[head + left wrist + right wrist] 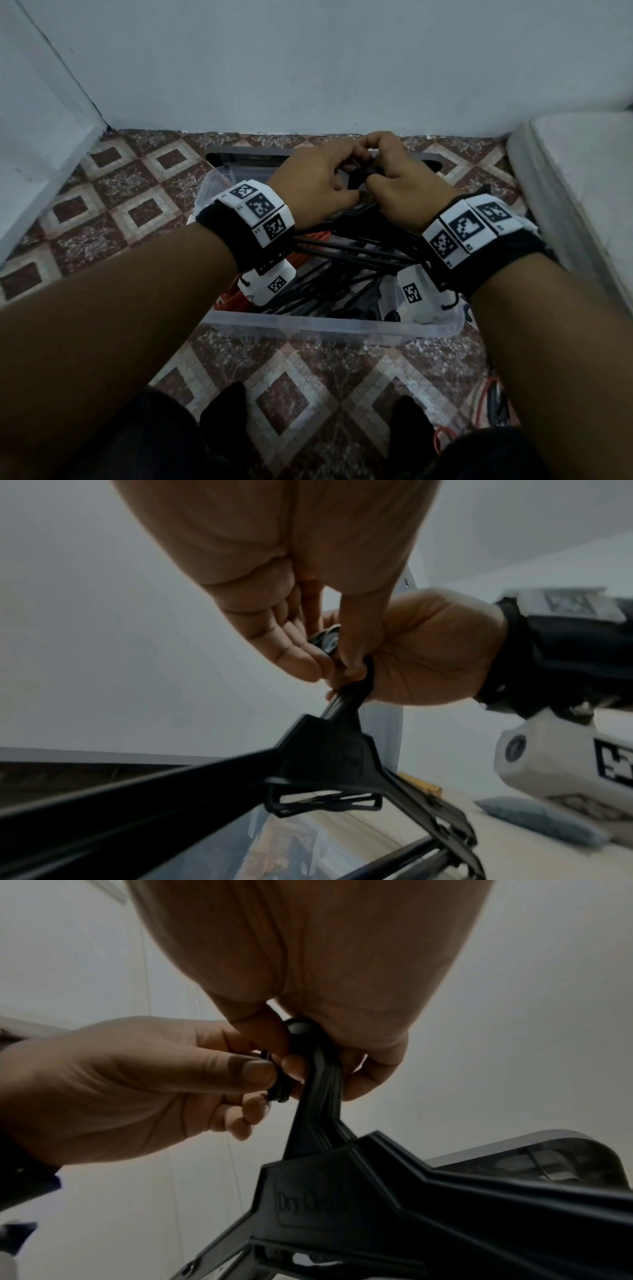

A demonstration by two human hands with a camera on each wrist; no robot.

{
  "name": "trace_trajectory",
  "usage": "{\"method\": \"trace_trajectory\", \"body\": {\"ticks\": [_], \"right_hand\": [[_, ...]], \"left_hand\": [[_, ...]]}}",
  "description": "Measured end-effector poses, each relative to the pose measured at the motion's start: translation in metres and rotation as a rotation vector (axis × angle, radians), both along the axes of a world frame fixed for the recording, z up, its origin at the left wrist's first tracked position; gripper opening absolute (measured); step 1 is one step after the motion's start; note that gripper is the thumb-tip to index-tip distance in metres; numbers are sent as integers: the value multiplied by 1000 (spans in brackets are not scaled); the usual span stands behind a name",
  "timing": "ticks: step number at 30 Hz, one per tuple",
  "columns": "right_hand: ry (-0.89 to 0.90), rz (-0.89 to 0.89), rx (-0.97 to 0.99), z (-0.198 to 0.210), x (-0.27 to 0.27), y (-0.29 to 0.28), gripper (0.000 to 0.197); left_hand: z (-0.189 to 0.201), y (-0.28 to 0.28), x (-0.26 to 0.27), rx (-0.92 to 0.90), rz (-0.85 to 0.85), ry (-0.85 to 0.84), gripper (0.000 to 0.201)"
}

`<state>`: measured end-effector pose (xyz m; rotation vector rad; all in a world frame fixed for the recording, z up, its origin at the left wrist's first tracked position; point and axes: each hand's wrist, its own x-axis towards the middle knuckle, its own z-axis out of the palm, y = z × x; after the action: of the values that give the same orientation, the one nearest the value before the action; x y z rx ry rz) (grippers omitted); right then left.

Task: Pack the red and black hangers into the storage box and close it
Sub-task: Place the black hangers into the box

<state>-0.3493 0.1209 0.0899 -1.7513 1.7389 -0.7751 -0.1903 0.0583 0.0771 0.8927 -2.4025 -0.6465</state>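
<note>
A clear plastic storage box [308,325] stands open on the tiled floor, with black hangers [359,253] and red hangers [308,240] lying in it. Above its far half both hands meet on the hooks of a bunch of black hangers [329,750] [377,1191]. My left hand [318,178] [143,1080] pinches the hook tips [279,1093] between thumb and fingers. My right hand [400,185] [421,653] curls round the hook stems [318,1085]. The hanger bodies slope down into the box.
A grey lid-like panel [257,156] lies behind the box by the wall. A translucent white lid [565,192] leans at the right. More red and black hangers [489,401] lie on the floor at the right. My feet [226,414] stand in front of the box.
</note>
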Motion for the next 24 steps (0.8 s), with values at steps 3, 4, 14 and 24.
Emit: {"method": "trace_trajectory", "body": {"ticks": [3, 4, 14, 24], "right_hand": [[32, -17, -10, -2, 2, -2, 39], [26, -22, -15, -2, 3, -2, 39], [-27, -99, 65, -1, -5, -3, 40], [-113, -243, -59, 0, -28, -3, 32]], "left_hand": [[-3, -3, -4, -72, 34, -8, 33], [-3, -4, -5, -77, 45, -11, 31], [-9, 1, -11, -20, 41, 30, 26], [-31, -23, 12, 115, 85, -308, 11]]}}
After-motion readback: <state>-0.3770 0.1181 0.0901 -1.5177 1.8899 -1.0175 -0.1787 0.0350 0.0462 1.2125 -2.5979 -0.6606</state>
